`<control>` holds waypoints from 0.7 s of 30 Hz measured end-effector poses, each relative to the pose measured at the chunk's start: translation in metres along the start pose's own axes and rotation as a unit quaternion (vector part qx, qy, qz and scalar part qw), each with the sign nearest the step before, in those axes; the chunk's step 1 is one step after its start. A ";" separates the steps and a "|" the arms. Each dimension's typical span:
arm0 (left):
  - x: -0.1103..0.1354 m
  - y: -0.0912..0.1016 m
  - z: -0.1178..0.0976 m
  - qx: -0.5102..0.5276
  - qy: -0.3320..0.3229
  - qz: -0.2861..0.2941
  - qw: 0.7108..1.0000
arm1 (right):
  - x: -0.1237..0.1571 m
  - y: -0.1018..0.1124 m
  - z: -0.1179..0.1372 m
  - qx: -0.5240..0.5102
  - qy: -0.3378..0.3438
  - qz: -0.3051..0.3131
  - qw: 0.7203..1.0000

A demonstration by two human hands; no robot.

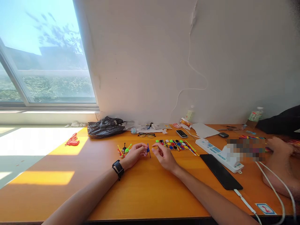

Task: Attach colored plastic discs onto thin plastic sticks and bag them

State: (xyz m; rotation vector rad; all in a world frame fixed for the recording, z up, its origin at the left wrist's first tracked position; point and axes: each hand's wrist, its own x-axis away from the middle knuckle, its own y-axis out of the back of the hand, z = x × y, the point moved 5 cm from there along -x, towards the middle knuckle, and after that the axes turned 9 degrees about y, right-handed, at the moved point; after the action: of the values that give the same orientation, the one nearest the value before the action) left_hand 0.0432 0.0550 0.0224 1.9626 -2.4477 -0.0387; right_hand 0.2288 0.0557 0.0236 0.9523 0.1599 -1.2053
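Observation:
My left hand, with a black watch on its wrist, pinches a small blue plastic piece between thumb and fingertips; a thin blue stick stands roughly upright on it. Facing it from the right is my right hand, thumb and index finger apart, nothing visible in them. Beyond the right hand lie several coloured round discs and a bundle of thin coloured sticks. Left of my left hand sits a small group of coloured pieces with arrow-tipped sticks.
A red toy gun lies at left, near a black plastic bag. Eyeglasses rest behind my hands. At right are a white power strip, a dark tablet-like device with a cable, and another person's arm.

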 end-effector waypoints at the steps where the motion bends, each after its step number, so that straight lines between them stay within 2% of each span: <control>1: 0.000 -0.001 0.000 0.003 0.005 -0.002 1.000 | 0.000 0.001 0.002 -0.004 0.004 0.001 1.000; 6: 0.001 -0.003 0.002 0.044 0.042 -0.015 0.998 | 0.002 -0.001 0.007 0.080 0.005 0.037 0.996; 9: 0.002 -0.004 0.003 0.053 0.053 -0.018 0.997 | 0.001 0.003 0.007 0.142 -0.008 0.020 0.990; 12: 0.002 -0.003 0.004 0.051 0.055 -0.019 0.997 | -0.001 0.007 0.008 0.125 0.002 0.002 0.992; 15: 0.001 -0.003 0.005 0.050 0.050 -0.022 0.997 | 0.000 0.006 0.009 0.091 0.015 0.016 0.996; 19: 0.001 -0.004 0.004 0.048 0.046 -0.017 0.998 | 0.003 -0.002 0.009 0.125 0.012 0.051 0.991; 21: 0.001 -0.003 0.003 0.043 0.041 -0.020 0.998 | 0.003 -0.002 0.011 0.134 0.008 0.047 0.990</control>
State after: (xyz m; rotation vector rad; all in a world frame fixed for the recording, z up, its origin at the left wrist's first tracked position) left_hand 0.0462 0.0529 0.0196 2.0042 -2.3971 0.1481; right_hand 0.2246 0.0460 0.0276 1.1904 -0.0361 -1.1498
